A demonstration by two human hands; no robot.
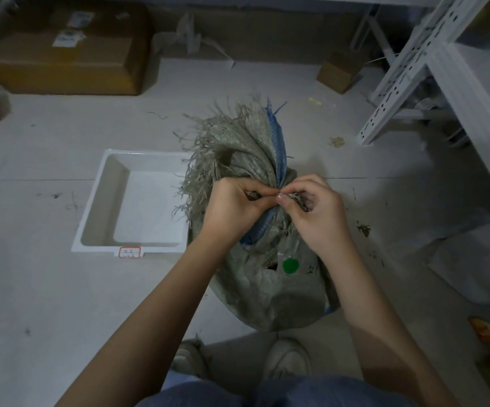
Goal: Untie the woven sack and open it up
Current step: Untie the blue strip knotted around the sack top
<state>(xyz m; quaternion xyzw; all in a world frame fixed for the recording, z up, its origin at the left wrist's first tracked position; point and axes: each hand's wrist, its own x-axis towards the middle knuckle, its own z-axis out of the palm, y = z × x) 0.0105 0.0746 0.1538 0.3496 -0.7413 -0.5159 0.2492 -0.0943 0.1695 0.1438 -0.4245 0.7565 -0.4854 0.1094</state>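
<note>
A grey-green woven sack (270, 283) with a blue stripe stands on the floor in front of my feet. Its neck is gathered tight, and the frayed top edge (232, 139) fans out above the tie. A round green sticker (290, 265) sits on its side. My left hand (232, 207) and my right hand (314, 207) meet at the gathered neck. Thumbs and fingertips of both pinch the tie there. The tie itself is mostly hidden under my fingers.
A white plastic tray (91, 227) with a red-bordered label lies on the floor just left of the sack. Cardboard boxes (61, 54) line the far wall. White slotted metal shelving (414, 69) stands at the right. A small box (340, 71) and scraps litter the floor.
</note>
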